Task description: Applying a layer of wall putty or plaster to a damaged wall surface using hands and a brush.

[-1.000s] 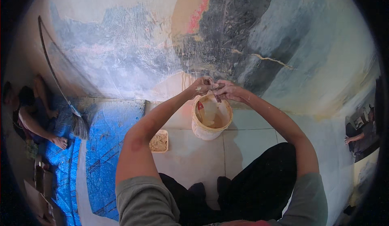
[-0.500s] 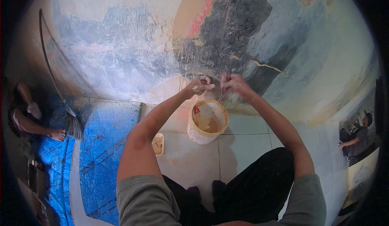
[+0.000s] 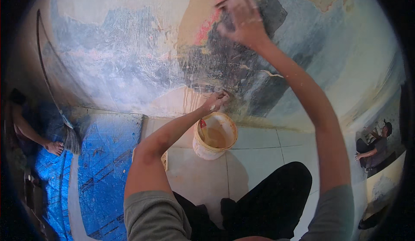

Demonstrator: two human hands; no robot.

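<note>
My right hand (image 3: 243,22), blurred by motion, grips a thin flat scraper (image 3: 225,0) against the mottled, peeling wall (image 3: 116,38), over the pink and dark patches. My left hand (image 3: 216,100) is lower, near the wall just above the bucket, its fingers curled together on something I cannot make out, with pale residue on the skin. The white bucket (image 3: 205,152) has a crusted rim and holds murky beige contents and a red-handled tool (image 3: 203,128). A small pale tray (image 3: 164,162) is mostly hidden behind my left arm.
A long-handled broom (image 3: 71,139) leans on the wall, over blue sheeting (image 3: 103,154). A co-worker's bare leg and foot (image 3: 54,148) show at the far left. At the far right a person (image 3: 374,150) in a cap sits low. My bent knees frame the tiled floor (image 3: 259,146).
My right hand has risen from above the bucket to high on the wall. My left hand has dropped a little and stays near the bucket, which now appears lower and further left.
</note>
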